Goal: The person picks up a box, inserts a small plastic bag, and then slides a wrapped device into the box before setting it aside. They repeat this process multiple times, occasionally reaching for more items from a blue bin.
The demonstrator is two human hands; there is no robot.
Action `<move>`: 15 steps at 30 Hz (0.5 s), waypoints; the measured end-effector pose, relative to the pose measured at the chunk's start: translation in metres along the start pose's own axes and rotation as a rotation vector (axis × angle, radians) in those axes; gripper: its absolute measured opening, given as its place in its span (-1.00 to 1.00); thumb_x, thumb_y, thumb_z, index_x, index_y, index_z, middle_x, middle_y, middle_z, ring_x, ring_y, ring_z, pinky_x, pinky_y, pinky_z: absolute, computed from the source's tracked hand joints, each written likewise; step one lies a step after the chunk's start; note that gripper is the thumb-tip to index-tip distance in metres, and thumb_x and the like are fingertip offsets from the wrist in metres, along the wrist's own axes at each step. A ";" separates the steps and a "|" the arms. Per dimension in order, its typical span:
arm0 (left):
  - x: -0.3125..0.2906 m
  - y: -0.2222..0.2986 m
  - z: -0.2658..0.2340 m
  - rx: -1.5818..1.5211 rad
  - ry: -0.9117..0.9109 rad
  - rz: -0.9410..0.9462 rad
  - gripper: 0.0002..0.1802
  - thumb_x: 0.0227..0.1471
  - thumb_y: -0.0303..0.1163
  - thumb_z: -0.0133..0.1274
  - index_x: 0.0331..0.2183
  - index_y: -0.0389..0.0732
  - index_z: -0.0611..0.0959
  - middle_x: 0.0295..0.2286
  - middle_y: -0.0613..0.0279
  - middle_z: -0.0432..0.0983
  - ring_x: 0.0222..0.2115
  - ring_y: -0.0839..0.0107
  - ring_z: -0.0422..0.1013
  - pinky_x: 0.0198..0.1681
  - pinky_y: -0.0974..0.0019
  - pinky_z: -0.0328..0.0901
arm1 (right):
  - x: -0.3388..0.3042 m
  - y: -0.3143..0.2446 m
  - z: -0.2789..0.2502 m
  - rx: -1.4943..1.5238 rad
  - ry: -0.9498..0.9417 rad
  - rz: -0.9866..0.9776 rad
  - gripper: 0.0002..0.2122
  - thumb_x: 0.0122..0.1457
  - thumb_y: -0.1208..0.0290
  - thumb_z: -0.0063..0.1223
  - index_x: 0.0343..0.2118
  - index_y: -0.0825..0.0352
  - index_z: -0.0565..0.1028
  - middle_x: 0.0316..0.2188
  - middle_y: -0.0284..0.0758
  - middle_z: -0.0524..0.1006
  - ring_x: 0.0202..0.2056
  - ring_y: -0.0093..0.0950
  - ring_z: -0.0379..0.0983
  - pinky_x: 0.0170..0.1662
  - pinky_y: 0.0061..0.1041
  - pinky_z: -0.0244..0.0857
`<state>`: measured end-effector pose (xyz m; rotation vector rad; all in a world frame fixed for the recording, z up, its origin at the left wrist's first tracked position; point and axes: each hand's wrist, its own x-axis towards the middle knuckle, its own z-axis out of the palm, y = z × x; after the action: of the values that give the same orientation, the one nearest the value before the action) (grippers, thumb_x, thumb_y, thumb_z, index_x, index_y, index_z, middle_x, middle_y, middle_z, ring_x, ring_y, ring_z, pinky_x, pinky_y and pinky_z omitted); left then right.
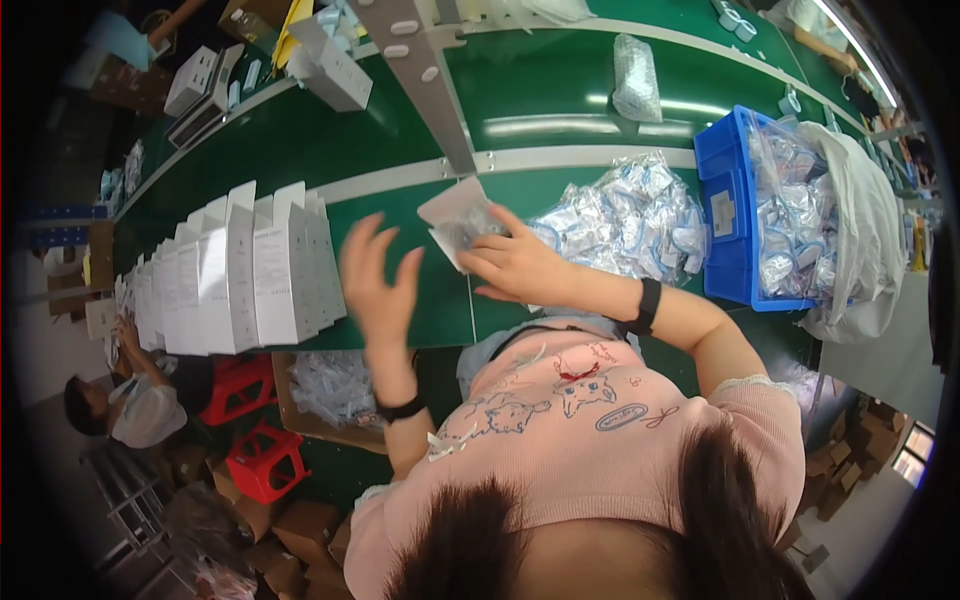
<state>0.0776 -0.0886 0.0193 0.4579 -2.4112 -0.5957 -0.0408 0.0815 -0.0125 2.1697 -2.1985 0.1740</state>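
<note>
Two hands: left hand (378, 287) raised, spread wide; right hand (517, 263) angled inward, holding white box (462, 224).

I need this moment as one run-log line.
left hand: open, empty | right hand: at open white box | right of box: silver pouches, blue bin | left side: upright white boxes

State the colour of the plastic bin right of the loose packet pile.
The plastic bin is blue; it shows best in the head view.
</note>
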 end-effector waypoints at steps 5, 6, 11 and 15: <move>-0.004 -0.047 -0.070 0.849 -0.001 -0.161 -0.23 -0.27 -0.41 0.12 0.05 -0.09 0.22 0.11 0.15 -0.06 0.12 0.08 -0.12 0.02 -0.29 -0.18 | -0.013 0.030 0.034 0.606 0.600 0.096 -0.27 -0.28 0.24 0.26 0.02 0.34 0.19 -0.09 -0.11 0.32 -0.02 -0.29 0.23 0.13 -0.25 -0.14; -0.011 -0.063 -0.073 0.943 -0.117 -0.228 -0.19 -0.26 -0.45 0.10 0.07 -0.07 0.15 0.12 0.16 -0.10 0.13 0.09 -0.15 0.01 -0.32 -0.18 | -0.009 0.029 0.041 0.840 0.624 0.161 -0.21 -0.29 0.26 0.27 0.06 0.34 0.13 -0.08 -0.09 0.31 -0.01 -0.26 0.22 0.13 -0.27 -0.14; -0.014 -0.079 -0.064 0.953 -0.421 -0.402 -0.05 -0.28 -0.60 0.04 0.13 -0.01 -0.05 0.14 0.18 -0.19 0.14 0.11 -0.20 -0.02 -0.38 -0.21 | 0.004 0.039 0.049 1.269 0.293 0.334 -0.10 -0.33 0.28 0.30 0.11 0.39 0.00 -0.03 -0.05 0.21 0.07 -0.21 0.09 0.14 -0.30 -0.13; -0.021 -0.009 -0.040 0.722 -0.240 -0.451 -0.05 -0.32 -0.63 0.05 0.13 -0.02 0.01 0.14 0.12 -0.19 0.11 -0.10 -0.19 -0.03 -0.26 -0.09 | -0.019 0.088 0.044 1.225 0.605 0.740 -0.15 -0.28 0.35 0.27 0.10 0.36 0.01 -0.05 -0.14 0.24 0.05 -0.32 0.11 0.10 -0.36 -0.04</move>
<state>0.1203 -0.0985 0.0334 1.3168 -2.7206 0.0862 -0.1261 0.0960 -0.0623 0.9390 -2.5341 2.2780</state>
